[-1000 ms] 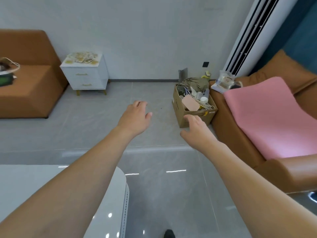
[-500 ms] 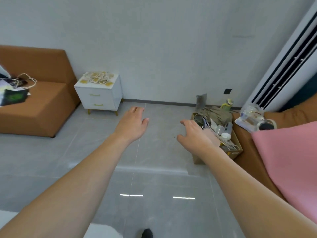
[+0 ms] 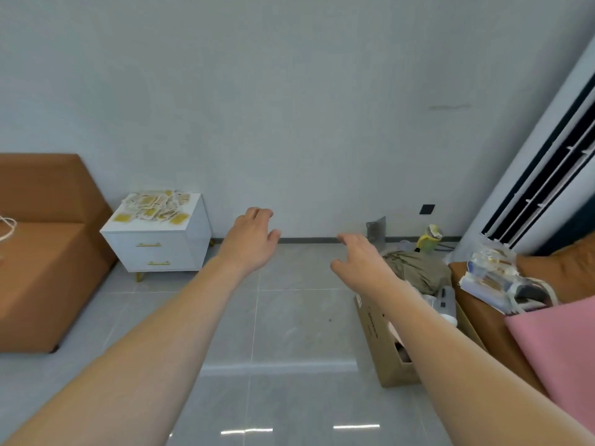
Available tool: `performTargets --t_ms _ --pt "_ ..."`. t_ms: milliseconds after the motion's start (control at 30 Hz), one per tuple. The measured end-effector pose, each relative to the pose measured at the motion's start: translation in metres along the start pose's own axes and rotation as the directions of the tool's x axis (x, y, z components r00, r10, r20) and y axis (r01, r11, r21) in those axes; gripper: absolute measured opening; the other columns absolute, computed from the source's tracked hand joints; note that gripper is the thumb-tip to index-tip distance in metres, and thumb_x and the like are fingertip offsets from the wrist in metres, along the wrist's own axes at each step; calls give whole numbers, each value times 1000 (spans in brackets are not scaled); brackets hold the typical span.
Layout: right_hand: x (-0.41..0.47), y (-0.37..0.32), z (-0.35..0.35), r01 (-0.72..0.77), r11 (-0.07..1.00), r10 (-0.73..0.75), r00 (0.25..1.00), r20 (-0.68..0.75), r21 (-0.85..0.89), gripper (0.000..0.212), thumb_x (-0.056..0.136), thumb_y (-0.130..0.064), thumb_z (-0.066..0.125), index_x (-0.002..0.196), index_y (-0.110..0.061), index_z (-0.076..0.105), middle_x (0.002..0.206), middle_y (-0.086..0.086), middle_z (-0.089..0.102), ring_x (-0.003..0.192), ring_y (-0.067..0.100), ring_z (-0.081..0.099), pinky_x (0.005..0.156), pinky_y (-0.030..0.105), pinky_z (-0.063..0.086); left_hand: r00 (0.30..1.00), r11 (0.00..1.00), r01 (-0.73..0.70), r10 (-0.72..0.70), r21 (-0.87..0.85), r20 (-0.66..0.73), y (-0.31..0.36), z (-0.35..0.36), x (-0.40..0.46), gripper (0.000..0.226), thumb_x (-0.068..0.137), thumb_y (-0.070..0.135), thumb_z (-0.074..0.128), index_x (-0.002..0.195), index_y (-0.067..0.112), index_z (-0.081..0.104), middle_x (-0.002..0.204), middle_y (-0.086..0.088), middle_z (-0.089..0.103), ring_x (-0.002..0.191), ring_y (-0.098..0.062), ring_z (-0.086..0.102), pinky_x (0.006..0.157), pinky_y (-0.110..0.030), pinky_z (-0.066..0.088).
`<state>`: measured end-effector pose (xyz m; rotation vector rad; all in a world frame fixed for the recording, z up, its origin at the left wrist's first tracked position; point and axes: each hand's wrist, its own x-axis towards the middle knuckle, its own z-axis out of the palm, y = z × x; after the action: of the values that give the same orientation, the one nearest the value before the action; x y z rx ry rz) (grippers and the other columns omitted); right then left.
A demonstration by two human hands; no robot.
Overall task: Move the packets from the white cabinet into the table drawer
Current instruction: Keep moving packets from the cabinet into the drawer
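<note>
A small white cabinet [image 3: 157,249] with two gold-handled drawers stands against the far wall at the left. A heap of several yellow and white packets [image 3: 156,207] covers its top. My left hand [image 3: 249,241] is stretched out in the air to the right of the cabinet, fingers relaxed and holding nothing. My right hand [image 3: 360,263] is also held out, fingers loose and empty, farther right over the floor. The table and its drawer are out of view.
A brown sofa [image 3: 42,252] stands left of the cabinet. A cardboard box [image 3: 383,346] of clutter sits on the floor at the right, beside another brown seat with a pink cushion [image 3: 557,349]. A tall white air conditioner [image 3: 547,162] rises at the right. Grey tiled floor [image 3: 289,317] lies ahead.
The view has lifted and swung left, and the cabinet now looks nearer and larger. The white table edge at the bottom left has dropped out of view. Both hands stay empty.
</note>
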<state>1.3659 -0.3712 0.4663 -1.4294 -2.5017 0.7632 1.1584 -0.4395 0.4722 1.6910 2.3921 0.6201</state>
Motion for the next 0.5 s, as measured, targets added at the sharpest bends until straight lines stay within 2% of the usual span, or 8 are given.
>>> performTargets --t_ms 233,500 --pt "150 -77 6 104 995 -104 995 1 2 57 95 -23 50 147 -13 32 149 6 35 135 24 36 111 35 31 992 997 66 -62 36 -111 -90 -61 117 46 100 30 45 142 11 41 147 -10 37 131 -33 39 107 -41 35" --pt "313 -212 83 146 989 -147 989 31 35 58 95 -22 49 148 -12 31 152 5 32 137 23 34 112 35 32 985 991 134 -131 22 -112 -279 -105 219 46 100 30 46 140 10 42 145 -10 39 129 -33 41 106 -41 35"
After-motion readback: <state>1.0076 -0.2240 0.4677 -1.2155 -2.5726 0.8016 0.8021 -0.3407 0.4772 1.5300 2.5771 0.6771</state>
